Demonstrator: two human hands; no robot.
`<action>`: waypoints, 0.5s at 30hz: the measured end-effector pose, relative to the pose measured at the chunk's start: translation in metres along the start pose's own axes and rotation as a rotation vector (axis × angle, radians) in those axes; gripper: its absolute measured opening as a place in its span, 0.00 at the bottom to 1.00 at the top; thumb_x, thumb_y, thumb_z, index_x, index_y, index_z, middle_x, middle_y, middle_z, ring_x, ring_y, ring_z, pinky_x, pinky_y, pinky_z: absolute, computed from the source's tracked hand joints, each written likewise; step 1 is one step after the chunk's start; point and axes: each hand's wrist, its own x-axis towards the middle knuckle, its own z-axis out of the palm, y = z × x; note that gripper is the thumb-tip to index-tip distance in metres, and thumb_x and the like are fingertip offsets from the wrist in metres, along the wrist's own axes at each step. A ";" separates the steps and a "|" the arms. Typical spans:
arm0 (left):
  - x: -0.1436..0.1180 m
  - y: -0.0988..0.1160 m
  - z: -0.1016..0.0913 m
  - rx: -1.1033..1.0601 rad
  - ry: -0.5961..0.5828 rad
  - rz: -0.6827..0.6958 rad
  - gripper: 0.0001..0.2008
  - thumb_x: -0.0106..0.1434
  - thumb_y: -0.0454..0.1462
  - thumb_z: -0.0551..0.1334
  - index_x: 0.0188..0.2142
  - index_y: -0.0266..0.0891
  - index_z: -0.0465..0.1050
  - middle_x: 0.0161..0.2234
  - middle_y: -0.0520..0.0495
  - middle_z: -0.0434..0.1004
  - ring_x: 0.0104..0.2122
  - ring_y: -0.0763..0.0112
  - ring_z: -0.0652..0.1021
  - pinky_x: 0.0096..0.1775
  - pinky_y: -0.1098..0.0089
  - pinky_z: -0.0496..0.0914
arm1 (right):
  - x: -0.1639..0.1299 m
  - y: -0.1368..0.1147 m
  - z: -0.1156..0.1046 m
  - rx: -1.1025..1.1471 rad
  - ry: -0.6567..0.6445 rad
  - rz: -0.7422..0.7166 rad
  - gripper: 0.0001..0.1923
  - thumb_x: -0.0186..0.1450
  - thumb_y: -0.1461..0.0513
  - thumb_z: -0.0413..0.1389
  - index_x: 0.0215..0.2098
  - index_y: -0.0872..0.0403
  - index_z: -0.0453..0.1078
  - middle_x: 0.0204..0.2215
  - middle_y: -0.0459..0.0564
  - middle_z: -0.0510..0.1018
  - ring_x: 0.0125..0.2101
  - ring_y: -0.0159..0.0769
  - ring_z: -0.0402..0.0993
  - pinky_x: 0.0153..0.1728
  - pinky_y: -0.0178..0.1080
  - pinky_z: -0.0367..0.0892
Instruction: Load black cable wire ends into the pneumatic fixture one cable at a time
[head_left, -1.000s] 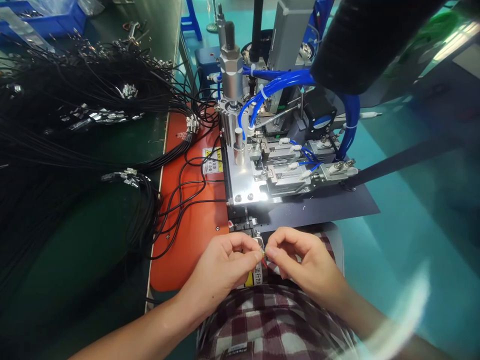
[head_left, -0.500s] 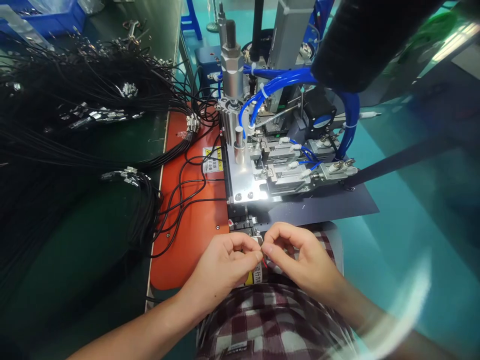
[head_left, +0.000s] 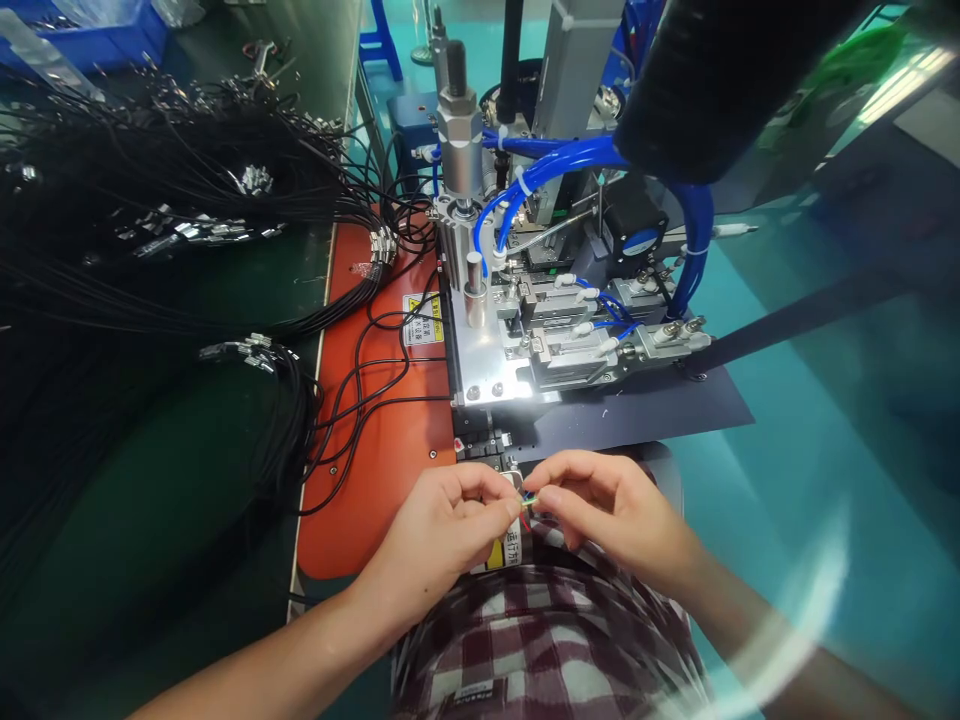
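Note:
My left hand (head_left: 450, 525) and my right hand (head_left: 611, 510) meet just in front of the machine, above my plaid shirt. Between the fingertips of both hands are the thin coloured wire ends (head_left: 529, 499) of a cable; the left pinches the cable, the right pinches the wire tips. A small metal machine (head_left: 517, 340) with blue air hoses (head_left: 547, 170) stands directly behind my hands.
An orange mat (head_left: 375, 450) with looped black cables (head_left: 360, 390) lies left of the machine. Large bundles of black cables with metal connectors (head_left: 187, 230) cover the green table on the left. A thick black duct (head_left: 720, 80) hangs at upper right.
Both hands stayed together at the wire ends; my right fingers shifted slightly and now spread the coloured wires sideways. The view moved a little.

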 end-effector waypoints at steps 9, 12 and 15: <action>-0.002 -0.001 0.001 -0.049 0.003 0.002 0.09 0.57 0.39 0.63 0.28 0.34 0.68 0.18 0.58 0.59 0.15 0.85 0.55 0.17 0.79 0.46 | 0.002 -0.005 0.003 0.054 -0.013 0.118 0.04 0.56 0.63 0.58 0.25 0.56 0.70 0.15 0.40 0.68 0.17 0.26 0.64 0.21 0.31 0.60; -0.002 -0.002 0.002 -0.070 0.008 0.015 0.09 0.58 0.39 0.63 0.28 0.34 0.68 0.18 0.59 0.59 0.16 0.85 0.55 0.17 0.79 0.47 | 0.004 0.000 0.007 0.203 -0.010 0.137 0.06 0.55 0.62 0.60 0.25 0.56 0.69 0.16 0.39 0.68 0.16 0.25 0.63 0.20 0.30 0.59; -0.002 -0.003 0.002 -0.097 0.020 0.031 0.09 0.59 0.40 0.63 0.30 0.35 0.68 0.16 0.61 0.55 0.16 0.84 0.54 0.17 0.79 0.47 | 0.003 0.009 0.013 0.320 0.002 0.103 0.08 0.56 0.60 0.60 0.24 0.56 0.68 0.16 0.39 0.68 0.16 0.24 0.61 0.19 0.30 0.57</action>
